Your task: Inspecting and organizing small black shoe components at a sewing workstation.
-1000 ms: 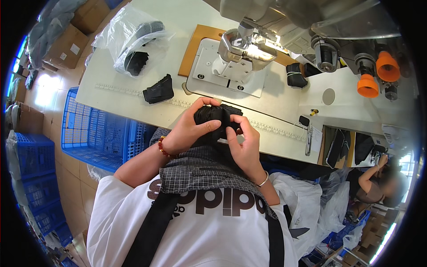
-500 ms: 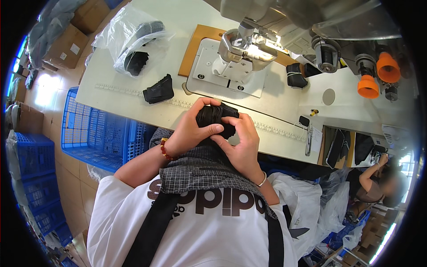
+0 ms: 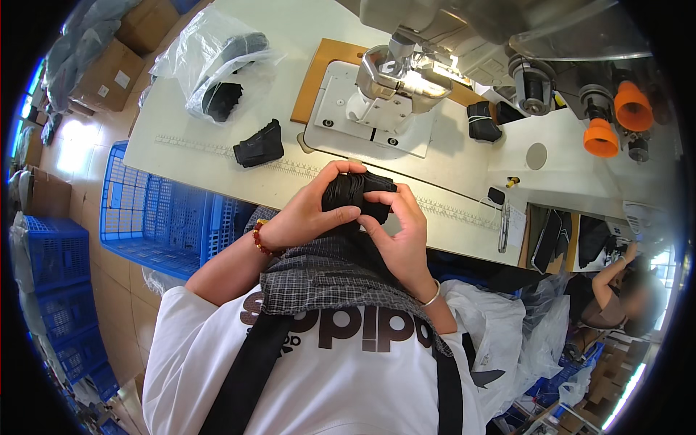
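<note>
Between my hands, at the front edge of the sewing table (image 3: 428, 235), is a thick stack of black fabric pieces (image 3: 344, 191). My left hand (image 3: 312, 210) wraps round its left side, fingers over the top and thumb across the near face. My right hand (image 3: 400, 225) grips the right end between thumb and fingers. Just beyond my hands stands the sewing machine (image 3: 391, 94) on its white plate. A smaller stack of black pieces (image 3: 259, 145) lies to the left of the plate.
A clear plastic bag (image 3: 192, 61) with black pieces lies at the far left of the table. A tied black bundle (image 3: 481, 122) sits right of the machine. Below the left edge is a blue crate (image 3: 152, 210). Small scissors-like metal tool (image 3: 503, 228) lies at right. Another person (image 3: 616, 297) works at far right.
Both hands and the black stack have shifted very slightly to the right. The grip stays much the same, with the right fingers a little more spread along the stack's end.
</note>
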Tool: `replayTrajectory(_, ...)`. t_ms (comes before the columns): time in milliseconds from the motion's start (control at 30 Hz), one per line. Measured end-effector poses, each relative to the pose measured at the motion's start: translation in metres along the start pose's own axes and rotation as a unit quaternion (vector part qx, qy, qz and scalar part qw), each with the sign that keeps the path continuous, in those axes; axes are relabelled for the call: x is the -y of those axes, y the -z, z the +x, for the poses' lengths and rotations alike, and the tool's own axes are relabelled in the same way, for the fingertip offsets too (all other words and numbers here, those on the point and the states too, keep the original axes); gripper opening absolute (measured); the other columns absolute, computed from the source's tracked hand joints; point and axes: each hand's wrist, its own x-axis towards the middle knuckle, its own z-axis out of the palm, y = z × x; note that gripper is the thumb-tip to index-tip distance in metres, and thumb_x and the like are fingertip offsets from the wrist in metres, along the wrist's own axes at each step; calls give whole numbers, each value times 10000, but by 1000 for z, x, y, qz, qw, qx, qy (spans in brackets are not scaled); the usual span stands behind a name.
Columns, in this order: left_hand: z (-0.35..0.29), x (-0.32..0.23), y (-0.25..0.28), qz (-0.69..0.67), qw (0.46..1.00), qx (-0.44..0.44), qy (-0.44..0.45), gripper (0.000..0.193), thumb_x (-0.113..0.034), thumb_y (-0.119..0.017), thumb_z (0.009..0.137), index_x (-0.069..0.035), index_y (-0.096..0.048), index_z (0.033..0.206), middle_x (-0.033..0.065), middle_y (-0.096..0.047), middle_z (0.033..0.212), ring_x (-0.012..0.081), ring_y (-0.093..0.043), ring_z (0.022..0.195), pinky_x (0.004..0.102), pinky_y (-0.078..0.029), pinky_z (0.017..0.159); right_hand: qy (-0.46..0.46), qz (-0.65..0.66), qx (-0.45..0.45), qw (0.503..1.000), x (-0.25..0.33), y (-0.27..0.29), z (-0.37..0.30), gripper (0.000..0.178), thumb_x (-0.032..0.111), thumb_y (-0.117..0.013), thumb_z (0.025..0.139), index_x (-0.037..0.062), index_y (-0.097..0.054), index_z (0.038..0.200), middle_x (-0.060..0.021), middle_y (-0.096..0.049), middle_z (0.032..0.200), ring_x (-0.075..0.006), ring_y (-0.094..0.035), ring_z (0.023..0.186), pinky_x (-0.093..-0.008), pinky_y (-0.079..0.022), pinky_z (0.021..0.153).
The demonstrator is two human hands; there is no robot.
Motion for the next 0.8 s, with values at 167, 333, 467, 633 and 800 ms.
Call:
replayTrajectory(167, 0, 2, -1, 6, 999, -3, -36, 540, -97, -645, 949, -42, -387, 1421, 65, -542, 1240, 109, -532, 1118, 283, -456, 977, 6, 12, 2, 1000, -1, 2, 1, 351, 150, -820, 768, 27, -667, 1059, -122, -614, 1066, -292, -632, 980, -362, -507, 846)
replayTrajectory(333, 1, 4, -2, 12, 999, -1, -34, 516, -102, -625, 967, -39, -388, 1420, 72, -536, 1243, 112, -530, 1118, 283, -458, 968, 4, 4, 5, 1000, -1, -1, 0, 383, 175, -833, 758, 25, -664, 1067, -118, -607, 1052, -290, -628, 974, -360, -506, 848)
replayTrajectory(467, 2, 10, -3, 21, 999, -15, -39, 508, -107, -622, 971, -38, -391, 1418, 75, -530, 1250, 117, -526, 1124, 286, -456, 969, -4, -10, 3, 1000, 0, -3, 0, 383, 171, -830, 763, 24, -662, 1074, -117, -598, 1060, -287, -625, 981, -359, -504, 857)
replayTrajectory(633, 2, 8, -3, 37, 998, -22, -46, 503, -116, -628, 972, -40, -399, 1414, 74, -521, 1258, 124, -518, 1127, 290, -447, 981, -7, 23, 18, 1000, -2, 2, 2, 365, 158, -816, 780, 18, -668, 1083, -115, -596, 1065, -275, -624, 987, -355, -499, 866)
replayTrajectory(800, 2, 5, -1, 38, 999, -9, -28, 526, -106, -627, 964, -33, -388, 1426, 77, -494, 1327, 132, -490, 1197, 304, -411, 1043, -20, 37, 25, 999, -4, 4, 1, 332, 156, -796, 802, 11, -678, 1076, -114, -591, 1058, -269, -620, 987, -344, -491, 883)
